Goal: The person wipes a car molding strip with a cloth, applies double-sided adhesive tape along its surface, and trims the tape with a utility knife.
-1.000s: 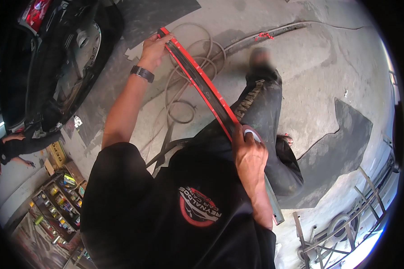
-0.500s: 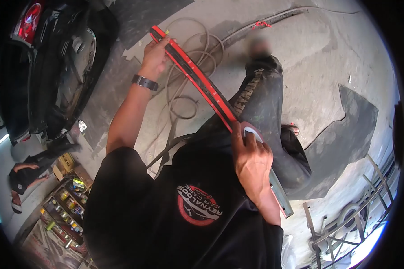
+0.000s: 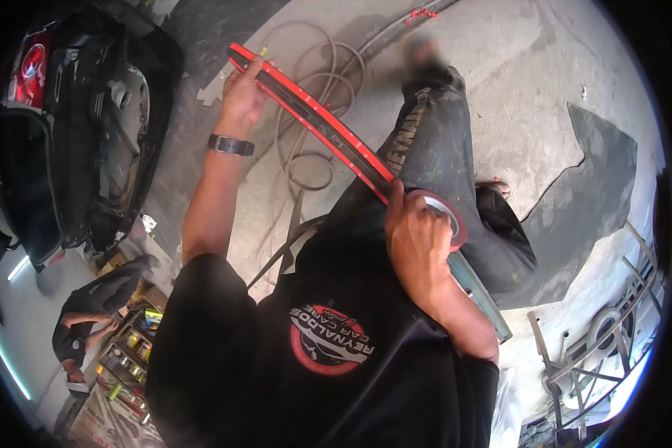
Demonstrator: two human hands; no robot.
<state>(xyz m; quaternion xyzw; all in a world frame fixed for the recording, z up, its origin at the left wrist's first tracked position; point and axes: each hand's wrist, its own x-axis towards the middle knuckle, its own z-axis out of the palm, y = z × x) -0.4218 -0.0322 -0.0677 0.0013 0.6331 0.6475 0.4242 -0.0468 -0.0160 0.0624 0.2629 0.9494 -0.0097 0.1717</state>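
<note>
A long dark trim strip (image 3: 334, 136) runs diagonally across my lap, with red-backed tape along both its edges. My left hand (image 3: 243, 95), with a watch on its wrist, grips the strip close to its far end. Lower down, my right hand (image 3: 418, 235) is closed around a roll of red tape (image 3: 458, 228) with a white core, its fingers against the strip. Past that hand, the strip's near end (image 3: 484, 299) shows grey-green without red along it. The right fingertips are partly hidden by the roll.
A coiled hose (image 3: 310, 172) lies on the concrete floor. At left stands a dark car (image 3: 89, 142) with a tail light. Another person (image 3: 89, 317) is by a shelf of bottles (image 3: 131, 351). A dark mat (image 3: 590, 187) and a metal frame (image 3: 575, 366) are at right.
The tape roll has turned and slid outward beside my right hand, so more of its ring shows. My left hand still grips the far end. The whole view has shifted slightly.
</note>
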